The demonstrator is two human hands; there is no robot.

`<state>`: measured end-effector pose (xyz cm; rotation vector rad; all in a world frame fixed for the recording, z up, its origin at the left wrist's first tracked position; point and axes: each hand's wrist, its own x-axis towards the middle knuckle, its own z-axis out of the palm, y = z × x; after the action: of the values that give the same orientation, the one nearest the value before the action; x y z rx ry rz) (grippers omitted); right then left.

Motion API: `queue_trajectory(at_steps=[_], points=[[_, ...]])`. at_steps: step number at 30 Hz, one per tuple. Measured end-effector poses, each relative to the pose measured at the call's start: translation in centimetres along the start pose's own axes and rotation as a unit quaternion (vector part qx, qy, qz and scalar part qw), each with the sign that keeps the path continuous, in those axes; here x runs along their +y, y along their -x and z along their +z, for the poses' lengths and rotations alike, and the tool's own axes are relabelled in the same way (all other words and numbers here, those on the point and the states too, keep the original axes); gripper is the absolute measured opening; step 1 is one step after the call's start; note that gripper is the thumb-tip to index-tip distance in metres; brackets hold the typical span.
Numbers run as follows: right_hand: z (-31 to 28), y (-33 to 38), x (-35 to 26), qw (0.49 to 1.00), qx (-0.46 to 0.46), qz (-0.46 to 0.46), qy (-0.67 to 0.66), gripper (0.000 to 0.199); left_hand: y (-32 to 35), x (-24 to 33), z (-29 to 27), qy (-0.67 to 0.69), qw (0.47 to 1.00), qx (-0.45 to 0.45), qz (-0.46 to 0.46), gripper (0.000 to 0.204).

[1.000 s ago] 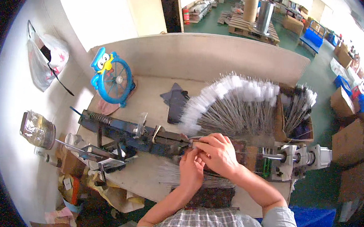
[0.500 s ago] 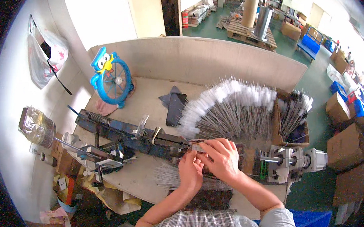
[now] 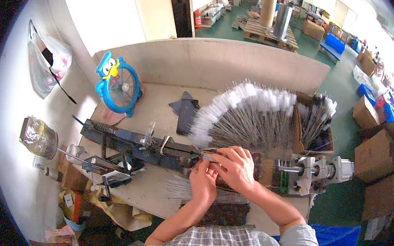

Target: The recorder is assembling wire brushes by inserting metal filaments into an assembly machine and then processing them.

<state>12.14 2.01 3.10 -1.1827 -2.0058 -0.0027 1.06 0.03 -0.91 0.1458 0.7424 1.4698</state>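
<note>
Both of my hands meet at the inner end of a long dark metal machine (image 3: 172, 149) on the table. My left hand (image 3: 203, 183) is closed from below, its thumb and fingertips pinched; what lies in them is too small to name. Over it from the right, my right hand (image 3: 237, 169) curls its fingers on a small greyish-white piece (image 3: 207, 157) at the machine's end. A thin wire seems to run from my right hand toward the metal spindle (image 3: 289, 169). Loose straight wires (image 3: 178, 189) lie beside my left wrist.
Behind my hands fans a large pile of white-bristled wire brushes (image 3: 253, 108). A cardboard box (image 3: 298, 137) holds more brushes, dark and white. A phone (image 3: 187, 116) and a blue duck-shaped fan (image 3: 121, 88) stand farther left. A low board (image 3: 256, 58) edges the table's back.
The whole view has shifted slightly. Both hands stay together at the machine's end, with the fingers a little rearranged. The wire toward the spindle shows more clearly now.
</note>
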Motion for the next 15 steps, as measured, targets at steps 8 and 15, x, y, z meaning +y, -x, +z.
queue_trajectory(at_steps=[8, 15], points=[[0.1, -0.2, 0.3, 0.999, 0.023, -0.037, 0.019, 0.03, -0.2, -0.1, 0.3, -0.036, 0.999, 0.018, 0.005, 0.011], [-2.4, 0.7, 1.6, 0.994, -0.065, -0.019, 0.082, 0.019, 0.1, 0.3, 0.5, -0.043, 0.999, 0.012, 0.007, 0.014]])
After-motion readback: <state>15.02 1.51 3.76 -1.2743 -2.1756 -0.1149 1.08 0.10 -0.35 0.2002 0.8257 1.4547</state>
